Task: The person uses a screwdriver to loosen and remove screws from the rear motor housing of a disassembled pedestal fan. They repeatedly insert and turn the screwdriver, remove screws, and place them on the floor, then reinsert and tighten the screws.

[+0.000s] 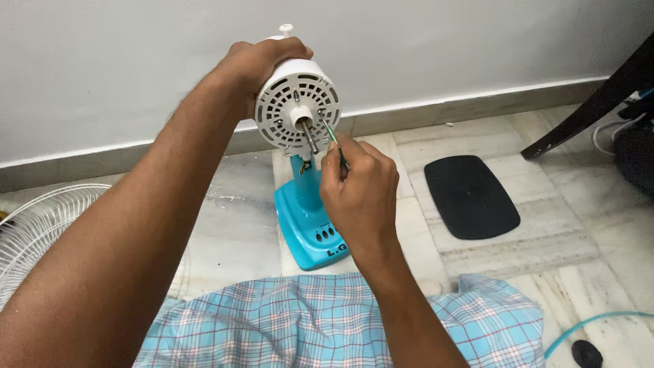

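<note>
left hand [262, 58] grips the white fan motor housing [298, 109]; right hand [360, 187] pinches a thin screwdriver [334, 140] against it.

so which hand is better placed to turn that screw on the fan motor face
Right, probably. The right hand already holds the thin screwdriver with its tip at the white motor housing face, while the left hand grips the housing from behind.

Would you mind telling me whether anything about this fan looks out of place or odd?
Yes: the fan motor housing has no blades or guard, so its shaft is bare. A wire grille lies on the floor at left. The left hand grips the housing; the right hand holds a thin tool against it.
</note>
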